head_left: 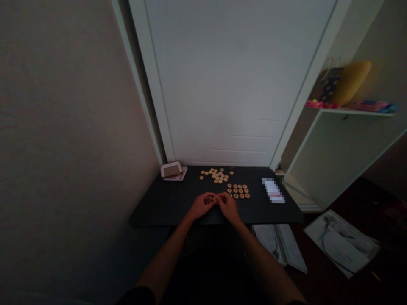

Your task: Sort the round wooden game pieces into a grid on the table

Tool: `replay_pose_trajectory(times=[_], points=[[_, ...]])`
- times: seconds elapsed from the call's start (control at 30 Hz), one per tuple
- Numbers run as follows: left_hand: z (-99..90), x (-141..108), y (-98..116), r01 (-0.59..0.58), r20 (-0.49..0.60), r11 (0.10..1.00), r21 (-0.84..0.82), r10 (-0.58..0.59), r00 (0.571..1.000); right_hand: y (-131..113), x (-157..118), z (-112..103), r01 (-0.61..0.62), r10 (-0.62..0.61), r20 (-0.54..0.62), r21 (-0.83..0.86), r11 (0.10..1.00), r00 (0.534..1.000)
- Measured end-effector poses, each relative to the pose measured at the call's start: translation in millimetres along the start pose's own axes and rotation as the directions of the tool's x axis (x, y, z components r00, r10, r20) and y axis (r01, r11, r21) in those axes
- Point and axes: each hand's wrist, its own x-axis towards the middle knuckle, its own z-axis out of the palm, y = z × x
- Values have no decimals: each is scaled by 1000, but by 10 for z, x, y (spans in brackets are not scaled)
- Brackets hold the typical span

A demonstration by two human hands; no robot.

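Over the front middle of a dark table [178,212], my left hand [203,205] and my right hand [228,206] meet at the fingertips. Both are closed around a small round light piece [216,199], pinched between them. Just beyond and right of my right hand, round wooden pieces with dark marks [241,191] lie in neat rows. Farther back, a loose cluster of round wooden pieces [217,176] is scattered, some touching or overlapping. The markings on the held piece are too small to read.
An open box with its lid [172,170] sits at the table's back left. A blurred-out phone-like rectangle [273,190] lies at the right. White boxes [343,243] rest on the floor at the lower right. A shelf [349,111] holds a yellow object [352,82].
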Motion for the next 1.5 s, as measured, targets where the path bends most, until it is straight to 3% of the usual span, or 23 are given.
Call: replay_pose_trajectory(times=[0.6, 0.9, 1.2, 1.5], points=[[4, 21, -21, 0, -54, 993, -115, -6, 999, -69, -1, 0, 25, -35, 80, 121, 992, 996], [-6, 7, 6, 8, -40, 995, -103, -12, 999, -38, -3, 23, 15, -18, 52, 71, 997, 998], [3, 1, -22, 29, -103, 999, -46, -34, 994, -86, -55, 36, 105, -102, 68, -42, 994, 992], [-16, 14, -22, -22, -93, 1000, -6, 21, 995, -89, -51, 57, 101, -99, 31, -74, 992, 995]])
